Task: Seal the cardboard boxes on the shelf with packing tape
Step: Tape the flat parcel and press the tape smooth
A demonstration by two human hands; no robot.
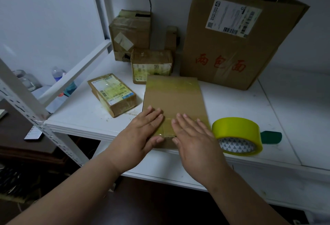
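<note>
A flat brown cardboard box [174, 98] lies at the front of the white shelf [80, 116], with yellowish tape across its far end and near end. My left hand [141, 132] presses flat on the box's near left part, fingers straight. My right hand [192, 135] lies flat on the near right part, fingers straight over the tape strip. A roll of yellow packing tape [237, 133] stands on the shelf just right of my right hand, with a green piece [271, 137] behind it.
A large open box with red characters [230, 46] leans at the back right. Smaller taped boxes sit at the back [130, 32], the middle [151, 64] and the left [112, 94]. White shelf uprights [23, 99] stand to the left, with bottles [58, 74] behind.
</note>
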